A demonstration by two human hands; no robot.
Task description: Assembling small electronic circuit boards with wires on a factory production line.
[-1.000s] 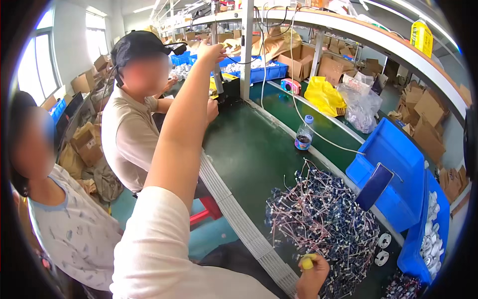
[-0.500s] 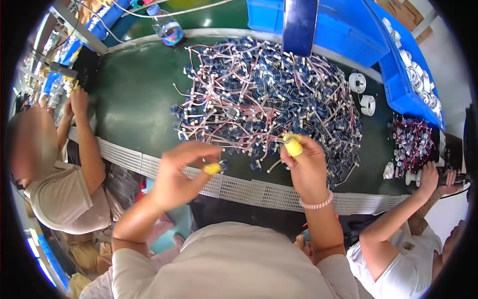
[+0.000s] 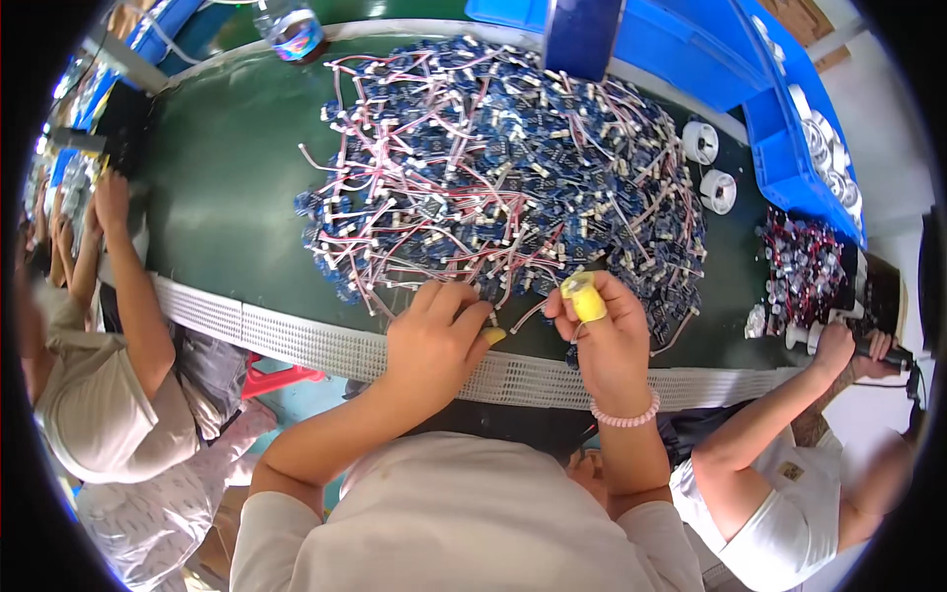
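A wide heap of small blue circuit boards with red-and-white wire leads and white connectors (image 3: 523,187) lies in front of both hands. My left hand (image 3: 434,340) is at its near edge, fingers bent and pressed together beside a white connector. A yellow cover (image 3: 493,336) shows at its thumb tip; what it grips is mostly hidden. My right hand (image 3: 610,340) is a little to the right, palm turned up and fingers curled in, with a yellow wrap (image 3: 584,299) on the thumb. Its grip is also hard to make out. A coiled pink band circles the right wrist.
The green worktop (image 3: 227,212) has a pale slatted strip (image 3: 296,331) along its near edge. Blue bins (image 3: 681,59) and two white round parts (image 3: 699,144) stand behind and right. A bottle (image 3: 290,32) is at back left. Co-workers sit on both sides.
My left hand has moved right and onto the near edge of the heap, its fingers closing together. My right hand stays nearly in place. The whole view has shifted slightly.
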